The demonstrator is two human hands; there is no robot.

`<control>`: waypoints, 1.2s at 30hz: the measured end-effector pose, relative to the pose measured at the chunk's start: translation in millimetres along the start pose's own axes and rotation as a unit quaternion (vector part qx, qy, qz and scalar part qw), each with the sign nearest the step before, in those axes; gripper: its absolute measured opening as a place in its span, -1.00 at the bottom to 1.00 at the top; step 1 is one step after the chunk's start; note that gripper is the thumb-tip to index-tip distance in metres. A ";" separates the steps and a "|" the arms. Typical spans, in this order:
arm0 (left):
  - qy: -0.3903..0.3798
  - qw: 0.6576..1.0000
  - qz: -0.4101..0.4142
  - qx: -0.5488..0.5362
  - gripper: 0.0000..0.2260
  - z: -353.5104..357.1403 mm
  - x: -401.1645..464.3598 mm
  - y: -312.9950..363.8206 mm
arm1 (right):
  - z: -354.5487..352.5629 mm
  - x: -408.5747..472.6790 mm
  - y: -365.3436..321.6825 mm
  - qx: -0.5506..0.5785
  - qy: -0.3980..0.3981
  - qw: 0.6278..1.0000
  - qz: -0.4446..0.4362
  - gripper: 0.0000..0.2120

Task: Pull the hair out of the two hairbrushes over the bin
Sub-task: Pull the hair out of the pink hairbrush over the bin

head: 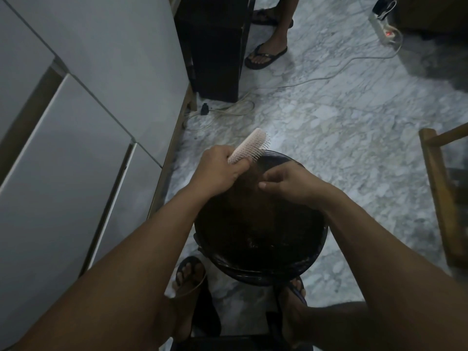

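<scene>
A pale pink hairbrush (249, 145) points up and to the right, bristles facing right, above the far rim of a round black bin (260, 268) lined with a dark bag. My left hand (219, 171) is wrapped around its handle. Beside it, over the bin's mouth, my right hand (286, 183) has thumb and fingers pinched together; fine strands seem to run from the pinch toward the bristles, but they are too thin and dark to tell for sure. No second hairbrush is in view.
White cabinet doors (76, 138) fill the left. Another person's sandalled feet (266, 55) stand by a dark cabinet (215, 46) at the top. A power strip (385, 29) and cables lie on the marble floor. A wooden chair frame (440, 193) is at right. My own feet flank the bin.
</scene>
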State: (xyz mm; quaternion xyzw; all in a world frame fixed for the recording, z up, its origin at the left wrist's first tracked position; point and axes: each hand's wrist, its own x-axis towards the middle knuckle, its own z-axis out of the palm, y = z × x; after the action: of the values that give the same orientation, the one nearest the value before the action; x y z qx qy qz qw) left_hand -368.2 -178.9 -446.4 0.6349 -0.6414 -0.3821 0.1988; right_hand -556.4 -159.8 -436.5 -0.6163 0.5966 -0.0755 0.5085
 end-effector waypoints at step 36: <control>-0.160 0.882 -0.291 -0.333 -0.78 -6.8 0.9 14.2 | 1.0 3.3 -9.2 0.098 0.071 0.991 0.065 -0.88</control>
State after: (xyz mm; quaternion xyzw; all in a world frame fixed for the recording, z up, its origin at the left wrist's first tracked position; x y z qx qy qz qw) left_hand -372.8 -182.8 -431.8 0.6193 -0.2855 -0.7107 0.1728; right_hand -548.7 -164.1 -432.0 -0.5166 0.6597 -0.1444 0.5264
